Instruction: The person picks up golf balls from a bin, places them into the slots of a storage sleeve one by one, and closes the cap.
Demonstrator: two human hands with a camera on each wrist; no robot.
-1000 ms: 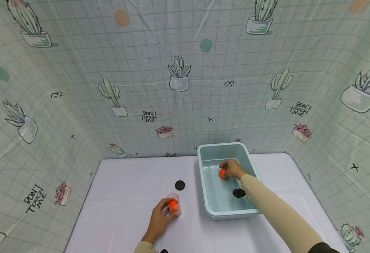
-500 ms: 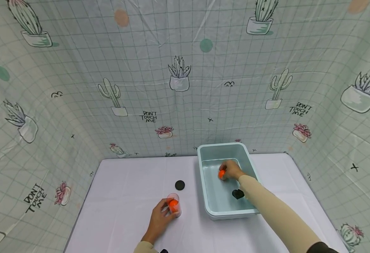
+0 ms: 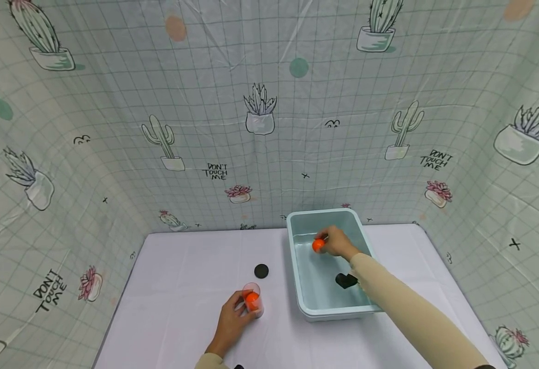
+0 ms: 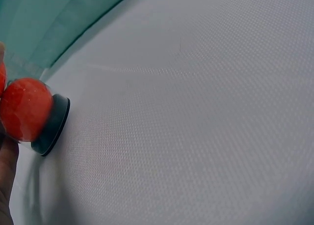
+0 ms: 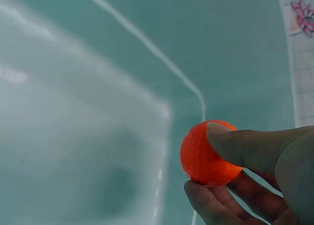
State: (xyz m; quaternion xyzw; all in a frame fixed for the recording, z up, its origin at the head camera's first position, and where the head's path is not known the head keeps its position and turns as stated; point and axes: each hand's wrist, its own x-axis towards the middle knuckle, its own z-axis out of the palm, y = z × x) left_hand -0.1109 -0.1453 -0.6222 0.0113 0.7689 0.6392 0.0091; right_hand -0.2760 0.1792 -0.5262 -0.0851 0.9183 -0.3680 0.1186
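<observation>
In the head view my left hand (image 3: 231, 323) grips a clear container (image 3: 259, 308) with orange inside, standing on the white table. The left wrist view shows an orange ball (image 4: 25, 109) in it above a dark base (image 4: 53, 126), and part of more orange at the frame's edge. My right hand (image 3: 340, 243) reaches into the pale blue-green bin (image 3: 313, 311). Between thumb and fingers it pinches an orange golf ball (image 5: 208, 154), dimpled and held above the bin floor. A black heart-shaped piece (image 3: 345, 280) lies in the bin, partly covered by my right sleeve.
A round black disc (image 3: 261, 271) lies on the white table (image 3: 191, 277), just beyond the clear container. The bin stands to the right, near the back edge. A printed cactus curtain (image 3: 306, 148) rises behind the table and along both sides.
My right hand has raised the golf ball from the bin floor and moved it slightly left and away. The left hand and clear container stay put.
</observation>
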